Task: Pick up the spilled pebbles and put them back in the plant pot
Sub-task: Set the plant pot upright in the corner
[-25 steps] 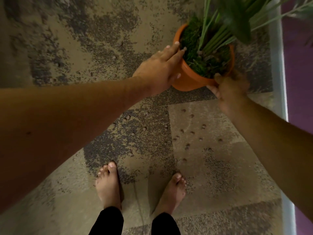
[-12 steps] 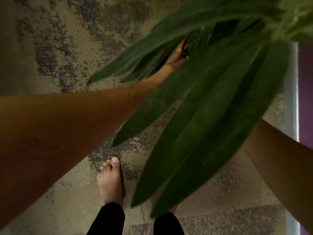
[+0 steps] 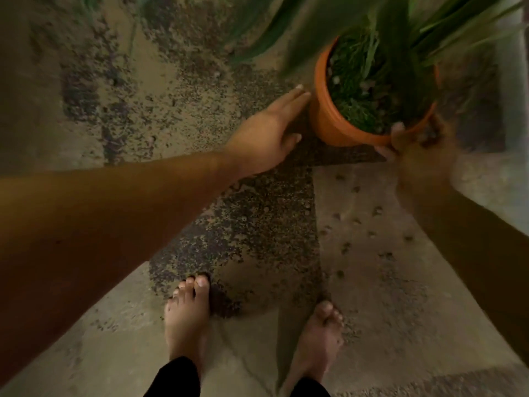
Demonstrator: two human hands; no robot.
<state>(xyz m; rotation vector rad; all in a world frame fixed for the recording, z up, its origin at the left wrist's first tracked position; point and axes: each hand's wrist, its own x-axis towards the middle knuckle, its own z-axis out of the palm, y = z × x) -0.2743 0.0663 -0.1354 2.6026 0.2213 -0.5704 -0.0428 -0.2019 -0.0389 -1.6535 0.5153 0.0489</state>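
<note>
An orange plant pot (image 3: pixel 329 124) with long green leaves stands upright on the floor at the upper right. My right hand (image 3: pixel 415 147), blurred, grips its near rim, thumb over the edge. My left hand (image 3: pixel 266 138) is flat with fingers straight, its fingertips beside the pot's left wall; whether they touch it I cannot tell. Several small pebbles (image 3: pixel 355 222) lie scattered on the floor between the pot and my feet.
My two bare feet (image 3: pixel 186 316) stand on a patchy, speckled concrete floor. A pale raised edge (image 3: pixel 509 81) and a wall run along the right side, close behind the pot.
Half a second ago the leaves swept across the view; now they are back up and the pot sits upright. My left hand has slipped off the rim to the pot's side.
</note>
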